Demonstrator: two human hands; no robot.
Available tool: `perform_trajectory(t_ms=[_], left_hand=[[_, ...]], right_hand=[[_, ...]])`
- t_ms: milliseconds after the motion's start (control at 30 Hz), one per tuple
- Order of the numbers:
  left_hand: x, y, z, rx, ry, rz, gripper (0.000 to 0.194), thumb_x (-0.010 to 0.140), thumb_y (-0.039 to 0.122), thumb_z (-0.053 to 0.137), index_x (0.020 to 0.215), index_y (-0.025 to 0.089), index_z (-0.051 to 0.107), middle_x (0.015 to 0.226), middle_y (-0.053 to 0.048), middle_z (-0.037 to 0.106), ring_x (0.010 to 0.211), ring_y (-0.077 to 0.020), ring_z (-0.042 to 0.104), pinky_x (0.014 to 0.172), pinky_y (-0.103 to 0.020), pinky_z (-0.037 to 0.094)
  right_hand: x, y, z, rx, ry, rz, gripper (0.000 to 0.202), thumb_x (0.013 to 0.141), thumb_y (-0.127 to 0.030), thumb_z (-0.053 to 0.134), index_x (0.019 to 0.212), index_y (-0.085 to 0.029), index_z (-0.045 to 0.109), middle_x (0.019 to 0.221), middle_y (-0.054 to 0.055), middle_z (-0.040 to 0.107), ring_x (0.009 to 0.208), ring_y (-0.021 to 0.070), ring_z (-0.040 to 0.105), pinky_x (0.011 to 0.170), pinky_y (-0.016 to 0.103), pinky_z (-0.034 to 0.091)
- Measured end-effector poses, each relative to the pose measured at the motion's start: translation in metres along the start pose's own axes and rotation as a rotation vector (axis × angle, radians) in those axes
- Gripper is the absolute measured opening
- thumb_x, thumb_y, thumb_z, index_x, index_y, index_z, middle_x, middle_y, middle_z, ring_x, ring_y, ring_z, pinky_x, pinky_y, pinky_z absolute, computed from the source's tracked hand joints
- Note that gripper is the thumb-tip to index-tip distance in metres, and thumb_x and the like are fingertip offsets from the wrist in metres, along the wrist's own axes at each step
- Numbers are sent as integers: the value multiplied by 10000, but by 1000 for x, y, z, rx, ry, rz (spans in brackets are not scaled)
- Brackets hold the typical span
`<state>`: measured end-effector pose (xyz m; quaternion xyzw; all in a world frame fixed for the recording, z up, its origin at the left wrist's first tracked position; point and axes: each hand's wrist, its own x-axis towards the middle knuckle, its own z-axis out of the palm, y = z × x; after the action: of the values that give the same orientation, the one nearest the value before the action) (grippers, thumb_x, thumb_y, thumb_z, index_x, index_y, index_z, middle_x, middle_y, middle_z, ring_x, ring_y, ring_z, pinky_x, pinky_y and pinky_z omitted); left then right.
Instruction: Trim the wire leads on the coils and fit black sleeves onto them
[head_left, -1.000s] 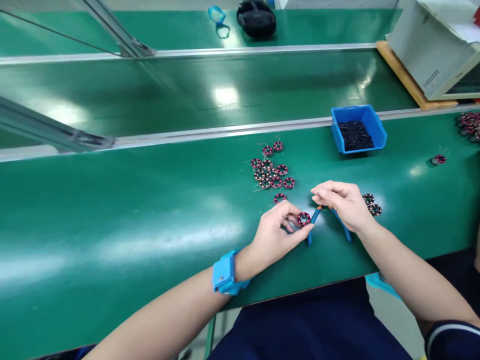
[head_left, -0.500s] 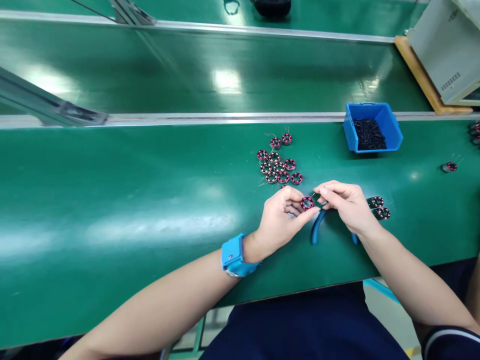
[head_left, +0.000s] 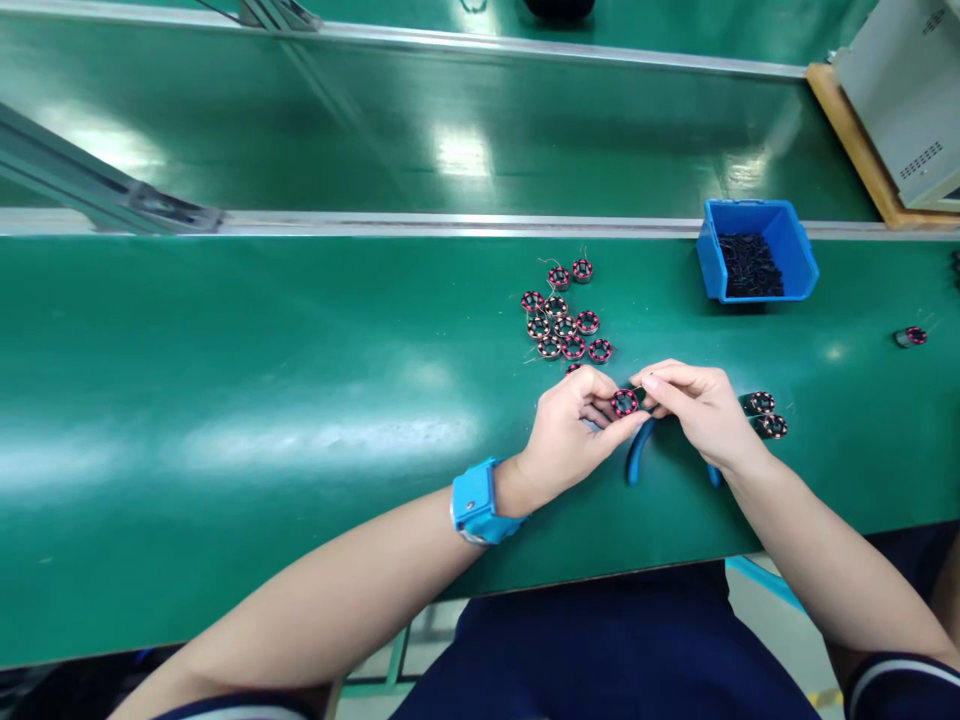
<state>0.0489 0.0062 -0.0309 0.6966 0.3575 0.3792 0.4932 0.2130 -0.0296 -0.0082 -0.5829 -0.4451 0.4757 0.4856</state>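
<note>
My left hand [head_left: 574, 420], closed, pinches a small ring-shaped motor stator [head_left: 624, 402] with reddish windings between thumb and fingers. Just to its right, my right hand [head_left: 694, 405] is closed in a pinch on a thin wire lead [head_left: 637, 388] that runs from the stator; whether anything else sits in those fingertips is too small to tell. Under the right hand lie blue-handled pliers [head_left: 637, 455], their head mostly hidden by the hand. Several similar stators [head_left: 564, 326] with loose wire ends are grouped beyond my left hand.
Farther back on the green bench [head_left: 262, 330] stands a blue bin [head_left: 802, 265] of small black pieces [head_left: 750, 265]. Two stators [head_left: 769, 426] rest right of my right hand, and another [head_left: 911, 337] lies farther right. A metal rail [head_left: 450, 228] crosses behind; a grey cabinet [head_left: 900, 110] stands back right.
The view has shifted slightly. Both hands keep their hold, and the right fingertips now sit closer to the stator along its wire lead.
</note>
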Motion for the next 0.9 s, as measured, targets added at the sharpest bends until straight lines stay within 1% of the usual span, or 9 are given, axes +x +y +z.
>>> perform_trajectory(t_ms=[133, 333, 533, 900], left_hand=[[0, 0, 0, 8, 0, 5, 300, 718, 298, 769, 770, 167, 504, 765, 8, 551, 545, -68, 555, 497, -193, 529], [0, 0, 1, -20, -3, -5, 302, 709, 271, 777, 774, 166, 501, 760, 14, 549, 533, -61, 559, 483, -176, 514], [0, -1, 1, -22, 8, 17, 298, 714, 265, 772, 774, 165, 498, 758, 16, 550, 530, -57, 559, 477, -167, 511], [0, -2, 0, -3, 0, 59, 292, 728, 275, 763, 785, 158, 502, 770, 4, 555, 524, -59, 562, 475, -174, 512]], right_hand=[[0, -1, -1, 10, -4, 1, 232, 772, -425, 709, 755, -200, 764, 810, 42, 682, 610, 106, 575, 533, 239, 486], [-1, 0, -2, 4, -13, -13, 222, 784, -412, 703, 771, -200, 767, 837, 45, 690, 606, 102, 580, 548, 244, 496], [-1, 1, -3, 7, -22, -13, 205, 784, -396, 708, 779, -202, 774, 868, 48, 699, 598, 95, 583, 553, 240, 499], [-1, 0, -5, 30, -23, 10, 196, 773, -390, 722, 767, -202, 778, 861, 47, 696, 596, 90, 574, 553, 233, 488]])
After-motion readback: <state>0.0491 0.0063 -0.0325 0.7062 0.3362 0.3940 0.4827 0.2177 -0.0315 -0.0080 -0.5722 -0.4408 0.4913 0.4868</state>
